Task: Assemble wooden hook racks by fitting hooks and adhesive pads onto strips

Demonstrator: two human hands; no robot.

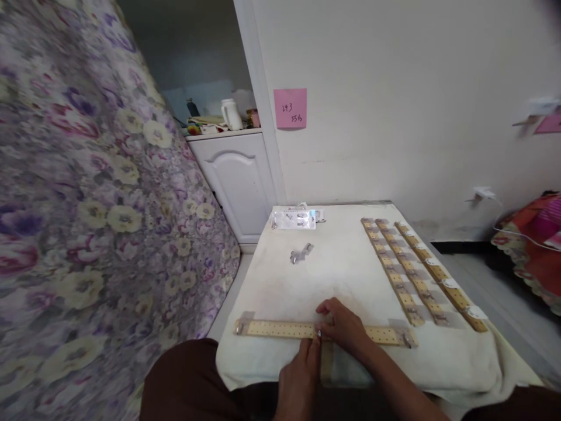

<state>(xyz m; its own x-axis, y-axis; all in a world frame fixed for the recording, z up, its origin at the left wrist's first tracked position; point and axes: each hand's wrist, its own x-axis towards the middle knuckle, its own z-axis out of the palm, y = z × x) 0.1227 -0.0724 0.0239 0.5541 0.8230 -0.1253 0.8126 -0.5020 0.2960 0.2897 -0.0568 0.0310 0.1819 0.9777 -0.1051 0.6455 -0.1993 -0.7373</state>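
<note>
A perforated wooden strip [280, 328] lies crosswise near the front edge of the cloth-covered table, with small metal pieces in clear plastic at both ends. My right hand [344, 324] reaches over its middle, thumb and fingers bent in a pinch. Between the fingertips of both hands shows a tiny shiny metal piece [319, 334]; its exact kind is too small to tell. From the front, my left hand [299, 377] meets it with fingers closed together at the strip's near edge. What lies under the fingertips is partly hidden.
Three similar strips [394, 272] carrying small packets lie along the table's right side. Small plastic packets [300, 254] rest mid-table, behind them a clear blister pack [293, 220]. A floral curtain [109, 216] hangs at the left; a pink note [290, 109] is on the wall.
</note>
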